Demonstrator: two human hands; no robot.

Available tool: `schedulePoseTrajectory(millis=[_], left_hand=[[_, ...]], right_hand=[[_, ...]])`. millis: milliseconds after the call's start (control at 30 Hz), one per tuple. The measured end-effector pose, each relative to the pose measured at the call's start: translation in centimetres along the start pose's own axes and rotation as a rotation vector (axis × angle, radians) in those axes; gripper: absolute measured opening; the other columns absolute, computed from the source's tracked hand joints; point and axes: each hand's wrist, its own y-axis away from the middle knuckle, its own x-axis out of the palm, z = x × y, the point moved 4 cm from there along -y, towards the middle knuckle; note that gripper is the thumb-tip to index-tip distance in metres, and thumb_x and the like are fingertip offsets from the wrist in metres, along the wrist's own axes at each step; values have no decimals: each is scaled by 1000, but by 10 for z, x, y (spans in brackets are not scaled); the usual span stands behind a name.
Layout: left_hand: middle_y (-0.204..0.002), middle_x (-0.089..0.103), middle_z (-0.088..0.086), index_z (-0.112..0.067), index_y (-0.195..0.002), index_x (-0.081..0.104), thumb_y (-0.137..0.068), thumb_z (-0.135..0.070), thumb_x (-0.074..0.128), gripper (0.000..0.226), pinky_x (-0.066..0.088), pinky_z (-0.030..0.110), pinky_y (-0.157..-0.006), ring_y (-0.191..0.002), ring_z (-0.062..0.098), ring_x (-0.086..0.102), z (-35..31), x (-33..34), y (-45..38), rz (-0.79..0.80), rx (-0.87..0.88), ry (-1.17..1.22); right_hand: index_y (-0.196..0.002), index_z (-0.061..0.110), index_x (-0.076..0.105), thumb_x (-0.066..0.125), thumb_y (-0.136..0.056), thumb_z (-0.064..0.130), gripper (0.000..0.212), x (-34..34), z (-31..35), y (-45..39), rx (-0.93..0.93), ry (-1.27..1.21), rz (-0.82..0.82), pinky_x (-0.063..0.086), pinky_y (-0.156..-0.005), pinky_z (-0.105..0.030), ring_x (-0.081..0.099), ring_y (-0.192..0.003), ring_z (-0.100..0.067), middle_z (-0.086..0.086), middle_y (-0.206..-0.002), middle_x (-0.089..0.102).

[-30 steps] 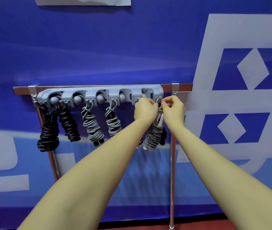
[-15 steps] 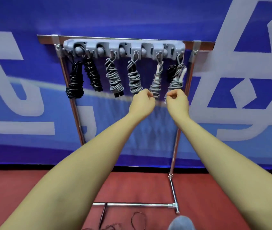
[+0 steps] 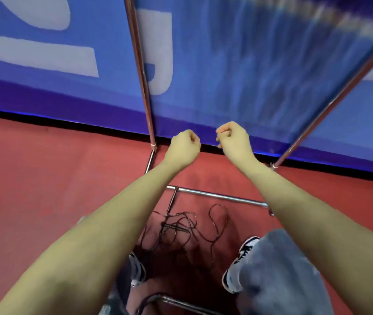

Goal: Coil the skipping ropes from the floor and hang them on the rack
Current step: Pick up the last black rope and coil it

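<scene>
A thin black skipping rope (image 3: 185,226) lies in a loose tangle on the red floor, between my feet and just in front of the rack's base bar (image 3: 217,196). My left hand (image 3: 184,145) and my right hand (image 3: 233,138) hang in the air above the floor, close together, fingers curled into loose fists with nothing in them. The rack's top bar with its hooks and the hung ropes is out of view; only its two chrome uprights (image 3: 141,71) and the foot bars show.
A blue banner wall (image 3: 249,64) with white shapes stands right behind the rack. My two shoes (image 3: 240,260) and grey trouser leg (image 3: 281,273) stand on the red floor beside the rope. Another chrome foot bar (image 3: 171,301) crosses the bottom edge.
My hands came off the grey rope on the rightmost hook and dropped down. The view swung from the rack's top to the floor, bringing the tangled black rope into sight.
</scene>
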Motion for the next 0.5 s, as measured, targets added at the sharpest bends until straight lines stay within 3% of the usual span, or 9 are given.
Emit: schedulePoseTrajectory(millis=[100,233,333,400,500], left_hand=[[-86,69,15,-19,-69,53,-87,-13,49,20,52,41,-81,-84,33,66,77,32,-25,47,-96,-15],[-94,68,17,-6,-94,63,-89,-11,49,16,49,40,-82,-91,34,61,163,83,-44,141,-179,-88],[-87,67,12,-9,-89,61,-88,-10,49,12,49,36,-76,-85,31,61,214,123,-52,215,-204,-120],[-85,64,11,-13,-85,59,-87,-9,48,12,46,33,-73,-81,28,59,244,147,-56,270,-218,-159],[-102,66,10,-12,-97,66,-85,-4,49,22,46,32,-83,-94,29,61,283,176,-60,346,-238,-178]], right_hand=[[-83,12,59,47,-84,-2,18,58,-59,-12,71,51,79,49,-76,-34,58,-74,-23,-4,-71,60],[-83,10,63,51,-85,0,16,122,-148,-18,148,158,246,38,-68,-23,54,-71,-16,2,-69,59],[-83,7,67,54,-85,3,13,162,-218,-16,216,266,363,41,-70,-26,56,-75,-17,-5,-76,65],[-85,7,67,57,-84,6,11,186,-263,-10,286,333,445,44,-74,-29,60,-80,-22,-12,-85,70],[-101,7,66,64,-86,14,18,213,-320,3,401,449,552,48,-85,-32,63,-99,-27,-12,-102,69]])
